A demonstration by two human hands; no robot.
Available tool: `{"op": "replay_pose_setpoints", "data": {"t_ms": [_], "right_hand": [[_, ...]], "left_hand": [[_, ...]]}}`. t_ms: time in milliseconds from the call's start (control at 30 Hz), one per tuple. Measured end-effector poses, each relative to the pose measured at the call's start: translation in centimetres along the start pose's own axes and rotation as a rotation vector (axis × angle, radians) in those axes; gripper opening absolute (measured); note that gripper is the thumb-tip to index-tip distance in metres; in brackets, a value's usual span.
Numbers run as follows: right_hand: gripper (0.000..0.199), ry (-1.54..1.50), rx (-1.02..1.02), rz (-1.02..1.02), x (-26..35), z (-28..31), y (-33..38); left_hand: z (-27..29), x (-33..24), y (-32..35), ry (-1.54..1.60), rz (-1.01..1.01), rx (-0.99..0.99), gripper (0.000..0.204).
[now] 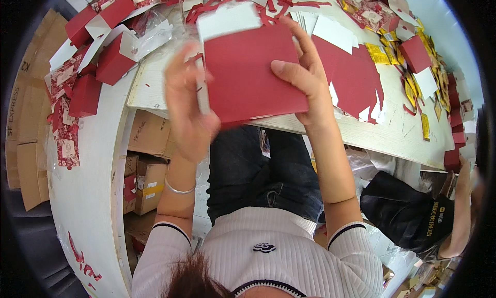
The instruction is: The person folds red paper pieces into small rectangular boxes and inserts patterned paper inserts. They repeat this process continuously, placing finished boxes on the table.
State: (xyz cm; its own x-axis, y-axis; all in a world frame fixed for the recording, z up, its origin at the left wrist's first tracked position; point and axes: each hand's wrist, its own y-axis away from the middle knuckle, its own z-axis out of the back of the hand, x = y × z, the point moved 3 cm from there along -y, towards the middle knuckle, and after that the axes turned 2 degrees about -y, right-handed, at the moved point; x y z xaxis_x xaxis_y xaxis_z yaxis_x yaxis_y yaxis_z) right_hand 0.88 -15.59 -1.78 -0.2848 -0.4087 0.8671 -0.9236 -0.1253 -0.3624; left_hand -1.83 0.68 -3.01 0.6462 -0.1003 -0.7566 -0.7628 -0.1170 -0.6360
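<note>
A dark red cardboard box (248,70) with a white flap (230,20) at its far side is up in front of me, over the table's near edge. My right hand (310,75) is closed on its right side, thumb lying on the red face and the other fingers around the edge. At the box's left edge is my left hand (188,101), up against a narrow white side. Motion smears its fingers, so I cannot make out their grip. A silver bangle (180,189) circles my left wrist.
Flat red card sheets (349,75) and white cards (333,33) lie on the right. Yellow packets (378,54) spread beyond them. Red boxes (116,57) crowd the left table; red ribbons (271,6) lie at the back. Cartons (150,187) sit below. Another person's arm (460,215) shows at right.
</note>
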Motion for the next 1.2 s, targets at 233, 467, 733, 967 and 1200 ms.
{"op": "replay_pose_setpoints", "data": {"t_ms": [233, 467, 733, 967, 1200], "right_hand": [[0.091, 0.709, 0.273, 0.757, 0.7, -1.7, 0.5], [0.028, 0.536, 0.355, 0.453, 0.1, -1.0, -2.9], [0.027, 0.885, 0.561, 0.976, -1.6, -2.0, 0.6], [0.04, 1.444, 0.657, 0.463, -2.3, 1.9, -2.2], [0.028, 1.907, 0.582, 0.341, -5.9, 10.7, -12.0]], "left_hand": [[2.4, 1.2, -1.3, 0.178, 0.438, 0.091, 0.096], [2.4, 2.4, -1.1, -0.544, -0.218, 0.178, 0.082], [5.1, 0.2, 3.5, 0.639, 0.911, -0.019, 0.031], [5.3, 2.7, 5.0, 0.365, 0.979, -0.198, 0.03], [2.2, 3.9, 1.5, 0.436, 0.962, 0.001, 0.04]]}}
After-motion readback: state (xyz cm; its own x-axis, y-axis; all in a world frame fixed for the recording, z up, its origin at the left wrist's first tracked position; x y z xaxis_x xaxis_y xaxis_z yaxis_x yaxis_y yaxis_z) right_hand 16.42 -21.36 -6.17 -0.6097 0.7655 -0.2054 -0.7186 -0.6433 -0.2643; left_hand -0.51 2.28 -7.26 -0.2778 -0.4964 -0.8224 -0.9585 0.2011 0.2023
